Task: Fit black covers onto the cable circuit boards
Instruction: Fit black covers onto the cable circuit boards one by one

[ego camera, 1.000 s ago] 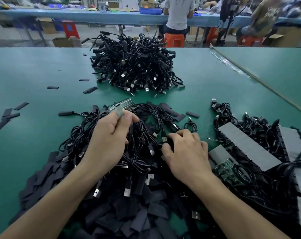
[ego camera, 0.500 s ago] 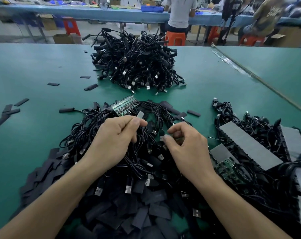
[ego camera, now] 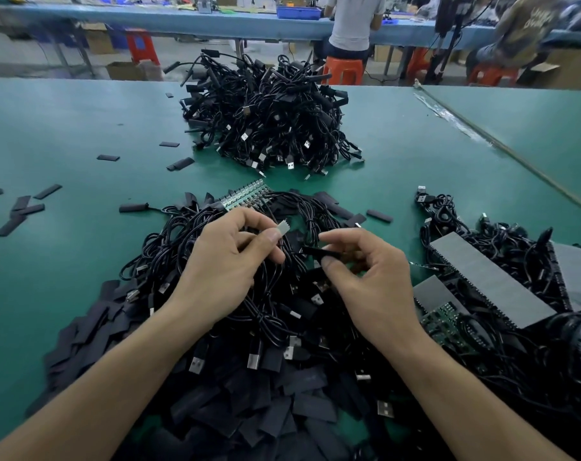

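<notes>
Far to the left of the left hand [ego camera: 222, 264] and its fingers [ego camera: 266, 237], a few loose covers [ego camera: 19, 211] lie scattered on the green desk [ego camera: 83, 121]. The left hand hovers over a tangle of black cables [ego camera: 276, 314]. Its thumb and forefinger are clamped on a small pale circuit board [ego camera: 283, 226], whose end sticks out past the fingertips. Just beyond these fingers lies a green strip of joined boards [ego camera: 246, 196], and well beyond that stands a tall heap of cables [ego camera: 269, 121]. Just right of the circuit board, and apart from it, is a black cover [ego camera: 319, 251]. It is pinched between the thumb and forefinger of the right hand [ego camera: 369, 281], with its free end pointing toward the left fingers. Below both hands, nearest the person, a pile of covers [ego camera: 249, 414] spreads under the cables. To the right of the right fingers, grey panels [ego camera: 488, 277] lie among more cables, with a green board [ego camera: 445, 324] just beside them.
</notes>
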### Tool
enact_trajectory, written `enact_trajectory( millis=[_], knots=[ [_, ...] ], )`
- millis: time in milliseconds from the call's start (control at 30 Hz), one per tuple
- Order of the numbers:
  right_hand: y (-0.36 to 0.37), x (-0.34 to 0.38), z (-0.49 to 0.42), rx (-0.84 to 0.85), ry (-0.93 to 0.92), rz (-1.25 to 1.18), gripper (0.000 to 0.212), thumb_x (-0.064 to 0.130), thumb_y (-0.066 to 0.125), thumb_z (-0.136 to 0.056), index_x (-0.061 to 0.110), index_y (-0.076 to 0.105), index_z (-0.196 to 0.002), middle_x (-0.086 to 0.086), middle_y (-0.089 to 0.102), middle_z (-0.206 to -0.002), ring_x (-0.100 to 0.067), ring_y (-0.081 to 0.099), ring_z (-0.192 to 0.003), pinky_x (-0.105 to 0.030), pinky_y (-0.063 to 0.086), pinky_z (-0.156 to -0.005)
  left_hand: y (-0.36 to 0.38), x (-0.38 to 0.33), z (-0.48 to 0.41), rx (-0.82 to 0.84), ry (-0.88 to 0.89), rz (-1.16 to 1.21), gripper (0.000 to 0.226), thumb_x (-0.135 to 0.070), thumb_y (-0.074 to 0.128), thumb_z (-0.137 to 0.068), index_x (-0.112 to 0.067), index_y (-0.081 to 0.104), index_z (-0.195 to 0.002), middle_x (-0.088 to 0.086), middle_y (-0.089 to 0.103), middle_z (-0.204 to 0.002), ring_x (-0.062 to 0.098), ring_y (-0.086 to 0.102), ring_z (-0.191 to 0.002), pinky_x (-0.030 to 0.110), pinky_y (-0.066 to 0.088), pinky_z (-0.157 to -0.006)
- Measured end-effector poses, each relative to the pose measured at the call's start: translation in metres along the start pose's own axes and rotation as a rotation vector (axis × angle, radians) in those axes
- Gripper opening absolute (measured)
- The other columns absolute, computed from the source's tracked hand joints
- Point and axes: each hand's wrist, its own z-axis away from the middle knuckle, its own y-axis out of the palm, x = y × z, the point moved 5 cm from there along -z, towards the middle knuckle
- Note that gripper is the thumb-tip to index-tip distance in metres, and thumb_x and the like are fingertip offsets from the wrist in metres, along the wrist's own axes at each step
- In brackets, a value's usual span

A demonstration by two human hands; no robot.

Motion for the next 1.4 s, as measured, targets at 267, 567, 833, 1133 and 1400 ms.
enact_trajectory(
  millis=[267,567,833,1133,1400],
  knots=[
    [0.004,0.004,0.0,0.015,-0.018,-0.116,0.022,0.011,0.08,-0.081,0.033,0.076,-0.084,0.013,0.073,-0.077,-0.004,0.067,-0.07,-0.016,0.05,-0.066,0.002,0.002,0.0,0.036,0.027,-0.057,0.015,-0.027,0.061,-0.098,-0.038,0.063,-0.089,-0.006,0.076,-0.081,0.02,0.04,-0.05,0.032,0.036,-0.048],
    [0.01,0.006,0.0,0.075,-0.029,-0.218,0.014,0.02,0.077,-0.08,0.031,0.076,-0.087,0.005,0.074,-0.076,-0.016,0.069,-0.068,-0.033,0.057,-0.067,0.008,-0.003,0.003,0.128,0.018,-0.039,0.016,-0.042,0.071,-0.081,-0.038,0.065,-0.095,-0.006,0.076,-0.081,0.019,0.069,-0.067,0.04,0.057,-0.064],
    [0.016,0.006,0.004,0.215,-0.02,-0.145,0.029,0.016,0.082,-0.076,0.035,0.076,-0.097,0.009,0.076,-0.086,-0.015,0.072,-0.077,-0.031,0.059,-0.073,0.009,0.0,0.001,0.117,0.012,-0.046,0.013,-0.019,0.073,-0.089,-0.031,0.067,-0.089,-0.003,0.075,-0.076,0.013,0.069,-0.065,0.033,0.058,-0.067],
    [0.001,0.004,-0.001,0.006,0.008,-0.099,0.028,0.022,0.086,-0.075,0.04,0.073,-0.091,0.02,0.073,-0.078,0.003,0.066,-0.069,-0.013,0.05,-0.069,0.006,-0.006,0.001,0.094,-0.002,-0.103,0.019,-0.022,0.057,-0.099,-0.019,0.07,-0.085,-0.005,0.073,-0.069,0.006,0.043,-0.043,0.016,0.038,-0.042],
    [0.004,0.006,0.0,0.025,0.029,-0.14,0.025,0.018,0.086,-0.073,0.037,0.076,-0.086,0.015,0.075,-0.077,-0.001,0.069,-0.07,-0.021,0.054,-0.072,0.002,-0.003,-0.001,0.102,-0.039,-0.165,0.038,-0.031,0.055,-0.098,-0.003,0.068,-0.076,-0.001,0.049,-0.051,0.014,0.037,-0.045,0.022,0.031,-0.044]
  ],
)
